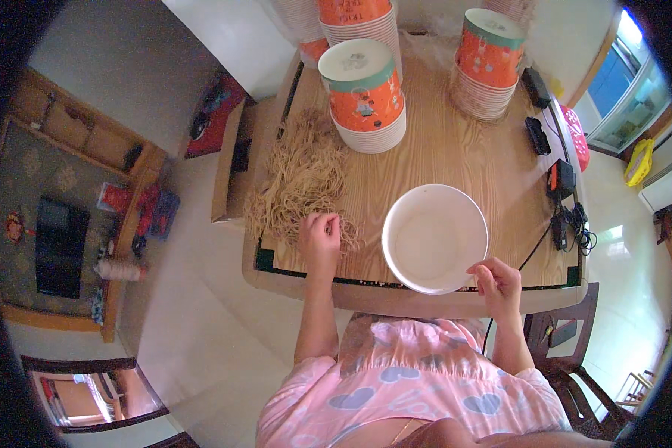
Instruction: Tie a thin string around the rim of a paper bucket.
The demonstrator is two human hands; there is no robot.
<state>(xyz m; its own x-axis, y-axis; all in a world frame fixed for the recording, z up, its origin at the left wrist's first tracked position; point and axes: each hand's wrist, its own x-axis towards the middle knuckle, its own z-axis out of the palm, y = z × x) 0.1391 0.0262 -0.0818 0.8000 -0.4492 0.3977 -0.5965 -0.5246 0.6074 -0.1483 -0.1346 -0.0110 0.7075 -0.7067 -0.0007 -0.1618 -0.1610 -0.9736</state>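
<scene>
My left hand [321,237], fingers curled together, is at the near edge of a loose heap of tan paper-like cords [299,175] on the left of the table. What its fingers pinch, if anything, is too small to make out. With my right hand [497,284] I grip the near right rim of a white paper bucket [434,239]. The bucket's open mouth faces up, and its inside looks bare and white.
Behind the cords stands an upside-down stack of orange and green paper buckets [366,101]. Another stack [489,60] is at the far right. Black adapters and cables [564,190] line the table's right edge. A wooden chair [567,351] stands at the near right.
</scene>
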